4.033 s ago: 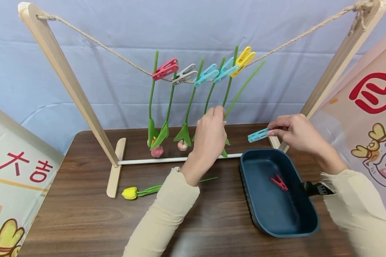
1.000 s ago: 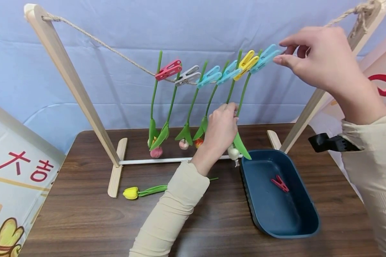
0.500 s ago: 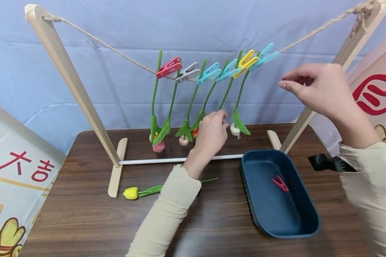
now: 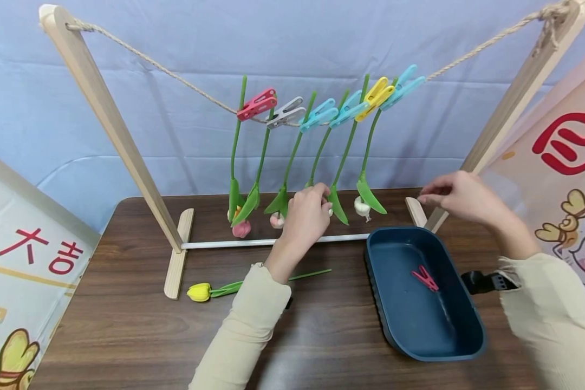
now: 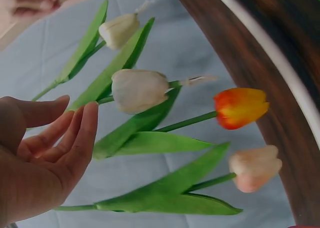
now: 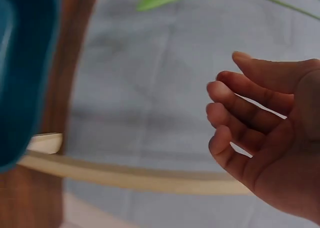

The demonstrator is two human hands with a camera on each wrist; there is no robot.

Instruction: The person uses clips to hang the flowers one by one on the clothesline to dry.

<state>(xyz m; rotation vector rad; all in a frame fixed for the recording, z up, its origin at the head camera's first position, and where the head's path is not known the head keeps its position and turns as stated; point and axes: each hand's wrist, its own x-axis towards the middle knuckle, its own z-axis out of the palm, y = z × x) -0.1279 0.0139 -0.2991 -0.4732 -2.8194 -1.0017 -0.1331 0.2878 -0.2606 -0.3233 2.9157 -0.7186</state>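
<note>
Artificial tulips hang upside down from a rope (image 4: 175,78), each stem held by a clothespin: red (image 4: 257,104), grey (image 4: 286,111), yellow (image 4: 376,97) and several light blue. The rightmost blue clothespin (image 4: 403,86) holds a white tulip (image 4: 363,207). My left hand (image 4: 306,212) is among the hanging flowers; in the left wrist view its fingers are loosely bent, beside the leaf of another white tulip (image 5: 140,91), gripping nothing. My right hand (image 4: 460,197), relaxed and holding nothing, hovers above the blue tray's (image 4: 377,281) far right side, by the wooden post. A red clothespin (image 4: 425,278) lies in the tray.
A yellow tulip (image 4: 199,292) lies on the brown table (image 4: 127,330), its stem partly behind my left forearm. Wooden posts (image 4: 107,119) carry the rope on both sides, joined low down by a white rod (image 4: 229,244). A pale blue cloth (image 4: 175,130) hangs behind.
My right hand has fastened the blue clothespin with a white tulip onto the rope, let go and come down towards the tray. My left hand has let go of that tulip's stem and shifted left.
</note>
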